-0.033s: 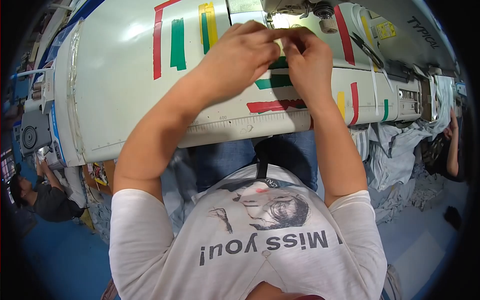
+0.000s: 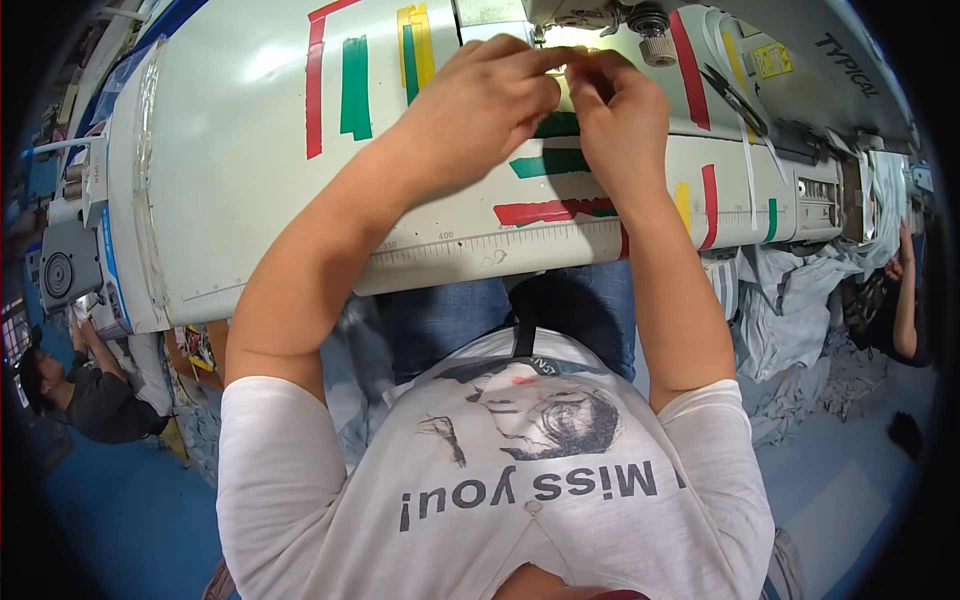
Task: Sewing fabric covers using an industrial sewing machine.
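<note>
At the lit needle area of a sewing machine [image 2: 655, 48], my two hands meet with fingertips almost touching. My left hand [image 2: 482, 110] is bent over, its fingers curled and the index finger stretched toward the other hand. Thumb and fingers of my right hand [image 2: 625, 120] are pinched together just below the machine head. Whatever lies between the fingertips is too small or too hidden to make out. Under both hands is the pale machine table [image 2: 240, 130], with a printed ruler along its near edge.
Red tape [image 2: 315, 90], green tape [image 2: 356, 90] and yellow tape [image 2: 424, 45] mark the table. Thread snips [image 2: 735, 100] lie on the right beside white strips. Pale cloth [image 2: 790, 300] hangs at the right. Another person [image 2: 105, 390] works at far left; another person's arm [image 2: 905, 300] shows at right.
Both hands have shifted very slightly, the left a little upward and the right a little to the right. Their fingertips stay close together at the machine head.
</note>
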### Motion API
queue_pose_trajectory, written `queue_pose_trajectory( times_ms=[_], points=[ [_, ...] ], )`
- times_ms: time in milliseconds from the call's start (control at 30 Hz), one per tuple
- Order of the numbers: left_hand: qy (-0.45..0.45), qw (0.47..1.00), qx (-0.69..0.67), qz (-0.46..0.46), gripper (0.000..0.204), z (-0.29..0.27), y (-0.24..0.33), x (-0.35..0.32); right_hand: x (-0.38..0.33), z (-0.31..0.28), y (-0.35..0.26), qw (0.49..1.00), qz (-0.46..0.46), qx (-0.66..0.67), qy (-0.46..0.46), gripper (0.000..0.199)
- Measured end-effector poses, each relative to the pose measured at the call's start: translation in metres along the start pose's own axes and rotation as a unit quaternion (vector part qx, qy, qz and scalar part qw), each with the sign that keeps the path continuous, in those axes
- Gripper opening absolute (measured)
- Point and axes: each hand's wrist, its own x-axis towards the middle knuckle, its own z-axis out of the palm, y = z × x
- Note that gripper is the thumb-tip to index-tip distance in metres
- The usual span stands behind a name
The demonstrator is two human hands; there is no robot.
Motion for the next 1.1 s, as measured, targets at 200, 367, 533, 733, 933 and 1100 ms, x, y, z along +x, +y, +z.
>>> queue_pose_trajectory(
  times_ms=[200,367,533,733,933,1100],
  points=[
    [0.014,1.0,-0.01,0.0,0.004,0.007,-0.01,0.006,0.006,0.002,0.009,0.999,-0.027,-0.038,0.018,0.011],
    [-0.088,0.993,0.082,-0.018,0.01,-0.014,-0.013,0.006,0.003,0.005,0.006,1.0,-0.011,-0.014,0.012,0.01],
    [-0.094,0.983,0.155,-0.037,0.001,-0.025,-0.005,-0.01,-0.014,0.004,-0.002,0.993,-0.107,-0.049,-0.025,0.009],
    [-0.002,0.976,-0.191,-0.106,0.008,-0.012,0.002,-0.023,-0.04,-0.015,-0.007,0.997,-0.055,0.013,-0.059,0.012],
    [0.049,0.905,-0.286,-0.311,0.013,-0.005,-0.021,0.0,-0.045,-0.036,-0.006,0.997,-0.072,0.017,-0.008,0.032],
    [0.023,0.955,-0.081,-0.286,0.016,0.002,-0.035,0.022,-0.028,-0.041,0.005,0.998,-0.031,-0.024,-0.052,0.022]
  ],
)
